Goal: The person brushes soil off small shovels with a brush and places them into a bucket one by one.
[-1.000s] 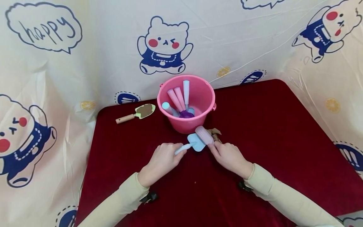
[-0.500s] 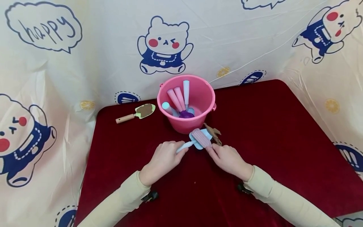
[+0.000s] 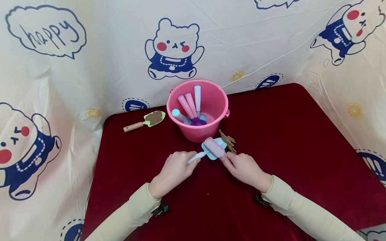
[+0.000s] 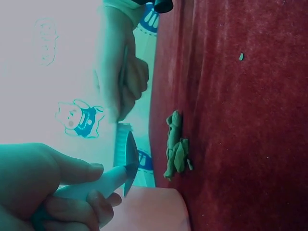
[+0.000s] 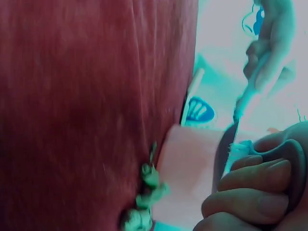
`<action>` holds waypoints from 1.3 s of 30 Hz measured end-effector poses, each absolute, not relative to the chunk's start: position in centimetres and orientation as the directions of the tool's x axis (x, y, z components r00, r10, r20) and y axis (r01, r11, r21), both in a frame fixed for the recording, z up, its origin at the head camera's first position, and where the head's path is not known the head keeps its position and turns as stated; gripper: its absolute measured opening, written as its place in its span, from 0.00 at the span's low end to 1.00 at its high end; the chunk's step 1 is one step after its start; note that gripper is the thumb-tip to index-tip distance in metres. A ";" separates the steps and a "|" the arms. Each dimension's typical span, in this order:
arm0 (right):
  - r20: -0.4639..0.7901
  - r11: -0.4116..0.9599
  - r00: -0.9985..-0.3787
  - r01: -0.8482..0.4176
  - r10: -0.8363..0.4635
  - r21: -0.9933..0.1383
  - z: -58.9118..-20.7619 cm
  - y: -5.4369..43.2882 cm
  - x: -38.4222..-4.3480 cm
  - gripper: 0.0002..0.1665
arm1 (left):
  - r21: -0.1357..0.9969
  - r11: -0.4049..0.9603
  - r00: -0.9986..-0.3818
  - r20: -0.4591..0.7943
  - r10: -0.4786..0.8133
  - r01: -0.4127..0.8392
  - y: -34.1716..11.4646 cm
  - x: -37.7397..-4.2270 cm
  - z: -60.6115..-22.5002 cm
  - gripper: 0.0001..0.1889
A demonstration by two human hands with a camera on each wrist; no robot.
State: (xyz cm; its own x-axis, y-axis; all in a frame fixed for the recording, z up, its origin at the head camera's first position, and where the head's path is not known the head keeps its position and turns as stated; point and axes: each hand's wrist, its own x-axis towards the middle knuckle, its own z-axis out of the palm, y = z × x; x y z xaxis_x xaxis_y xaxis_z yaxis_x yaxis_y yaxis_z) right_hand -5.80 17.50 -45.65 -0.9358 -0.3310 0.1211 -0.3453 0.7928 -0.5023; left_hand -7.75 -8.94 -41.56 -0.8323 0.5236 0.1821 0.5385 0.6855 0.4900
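My left hand [image 3: 173, 170] grips the handle of a light blue toy shovel [image 3: 197, 156], its blade turned up in front of the bucket. In my right hand [image 3: 248, 170] is a lilac brush [image 3: 214, 147], laid slantwise across that blade. The right wrist view shows the brush's pale bristles [image 5: 237, 153] right at the blade's face. Below the tools, several brown crumpled pieces [image 4: 177, 147] lie in a small heap on the red cloth, beside the bucket. Part of the shovel blade is hidden behind the brush.
A pink bucket [image 3: 197, 133] stands just beyond my hands, holding several pink and blue handled tools and a purple piece. Left of it lies a trowel [image 3: 144, 121] with a wooden handle and a brown-smeared blade. A printed curtain [image 3: 120, 40] surrounds the red-covered table [image 3: 286, 134].
The brush has shifted from the blade's right edge to lie across its middle. The shovel has tilted and moved slightly right, while the bucket and trowel stay where they were.
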 end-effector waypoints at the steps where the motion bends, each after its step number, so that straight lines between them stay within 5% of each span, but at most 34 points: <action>1: 0.125 0.788 -0.929 -0.363 -0.349 -0.497 -45.7 17.4 -5.7 0.19 | 0.487 0.686 -0.831 0.185 0.525 0.541 -8.9 -7.7 -41.6 0.06; 11: 0.137 0.837 -0.963 -0.268 -0.231 -0.478 -45.8 19.2 -6.4 0.19 | 0.493 0.686 -0.834 0.177 0.522 0.535 -9.2 -7.6 -41.6 0.05; 21: 0.125 0.772 -0.904 -0.417 -0.410 -0.480 -45.4 17.7 -5.8 0.20 | 0.496 0.680 -0.832 0.189 0.522 0.540 -8.7 -7.7 -42.1 0.06; 30: 0.112 0.839 -0.952 -0.303 -0.284 -0.451 -45.6 18.8 -6.5 0.16 | 0.490 0.687 -0.835 0.193 0.515 0.537 -9.1 -7.6 -41.8 0.05; 39: 0.125 0.792 -0.902 -0.423 -0.412 -0.441 -45.1 17.3 -5.8 0.20 | 0.502 0.682 -0.837 0.190 0.513 0.532 -8.9 -7.6 -41.7 0.05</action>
State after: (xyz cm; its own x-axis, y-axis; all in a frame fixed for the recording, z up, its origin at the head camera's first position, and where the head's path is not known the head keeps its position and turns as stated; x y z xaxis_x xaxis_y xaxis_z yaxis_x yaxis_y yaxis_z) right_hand -5.77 17.29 -45.14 -0.9024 -0.4124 0.1251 -0.4229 0.7915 -0.4412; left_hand -7.55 -8.85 -41.72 -0.8370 0.5130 0.1902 0.5320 0.6817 0.5023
